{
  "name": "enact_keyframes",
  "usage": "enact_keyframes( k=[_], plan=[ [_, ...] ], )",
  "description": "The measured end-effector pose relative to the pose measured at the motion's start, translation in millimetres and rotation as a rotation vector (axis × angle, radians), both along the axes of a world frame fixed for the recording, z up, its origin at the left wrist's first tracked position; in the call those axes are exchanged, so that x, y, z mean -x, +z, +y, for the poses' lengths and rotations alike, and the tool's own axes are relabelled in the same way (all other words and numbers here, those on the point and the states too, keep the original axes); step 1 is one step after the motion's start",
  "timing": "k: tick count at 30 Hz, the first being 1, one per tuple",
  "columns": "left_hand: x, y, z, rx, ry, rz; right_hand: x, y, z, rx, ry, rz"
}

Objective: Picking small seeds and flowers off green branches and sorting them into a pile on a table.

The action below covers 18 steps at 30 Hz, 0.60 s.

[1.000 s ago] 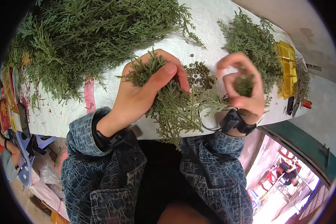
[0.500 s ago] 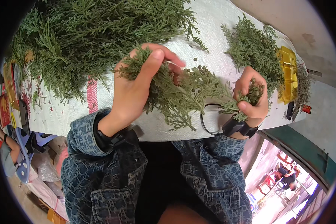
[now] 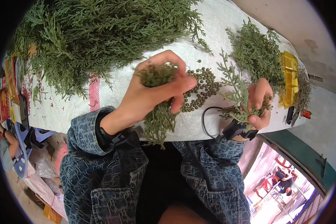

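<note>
My left hand (image 3: 153, 84) is closed round a bunch of green cypress sprigs (image 3: 159, 121), which stick out above the palm and hang below it. My right hand (image 3: 260, 102) grips another cypress sprig (image 3: 235, 84) whose feathery tip points up and away from me. Between the two hands, a patch of small round brownish-green cones (image 3: 201, 89) lies on the white woven sheet (image 3: 190, 125). Part of the patch's left side is hidden behind my left fingers.
A large heap of cypress branches (image 3: 100, 33) covers the far left. A smaller pile (image 3: 255, 52) lies at the right, beside a yellow plastic basket (image 3: 288, 78). A black cable (image 3: 204, 121) loops near my right wrist. Another person's arm (image 3: 12, 143) shows at the left edge.
The sprigs that stretched between my hands are now apart, one bunch in each hand. My left thumb has swung down to the right, and the patch of cones has come into view.
</note>
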<state>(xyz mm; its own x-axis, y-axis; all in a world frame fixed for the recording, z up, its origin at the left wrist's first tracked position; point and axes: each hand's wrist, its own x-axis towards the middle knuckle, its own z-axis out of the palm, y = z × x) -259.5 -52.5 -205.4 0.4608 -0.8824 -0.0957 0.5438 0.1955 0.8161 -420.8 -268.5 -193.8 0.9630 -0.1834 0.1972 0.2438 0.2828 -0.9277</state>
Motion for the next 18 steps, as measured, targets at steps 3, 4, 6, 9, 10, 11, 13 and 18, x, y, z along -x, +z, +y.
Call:
enact_keyframes(
  k=[3,4,6,9,10,11,13,18],
  plan=[
    [-1.4,5.0,-0.1,-0.073,-0.093,-0.010,-1.4,0.6,10.2,0.022,-0.017,0.043],
    [-1.2,6.4,0.2,-0.075,-0.101,-0.009,-2.7,1.9,10.6,0.055,0.001,0.060],
    [-0.3,8.2,0.8,-0.073,-0.105,-0.025,-4.3,3.6,12.0,0.104,0.035,0.096],
    [0.6,5.8,-1.9,-0.066,-0.060,-0.061,-6.0,5.0,11.2,0.183,0.058,0.083],
    [0.5,4.9,-2.0,-0.026,-0.045,-0.049,-6.2,5.1,10.8,0.208,0.065,0.081],
    [0.1,4.1,-2.1,-0.020,-0.036,-0.037,-6.1,5.3,10.4,0.192,0.075,0.093],
    [-1.1,3.6,-0.8,-0.021,-0.050,-0.019,-5.8,5.1,9.9,0.149,0.094,0.117],
    [-2.5,5.2,-0.6,0.050,-0.079,0.084,-6.4,4.5,8.4,0.147,0.126,0.096]
  ],
)
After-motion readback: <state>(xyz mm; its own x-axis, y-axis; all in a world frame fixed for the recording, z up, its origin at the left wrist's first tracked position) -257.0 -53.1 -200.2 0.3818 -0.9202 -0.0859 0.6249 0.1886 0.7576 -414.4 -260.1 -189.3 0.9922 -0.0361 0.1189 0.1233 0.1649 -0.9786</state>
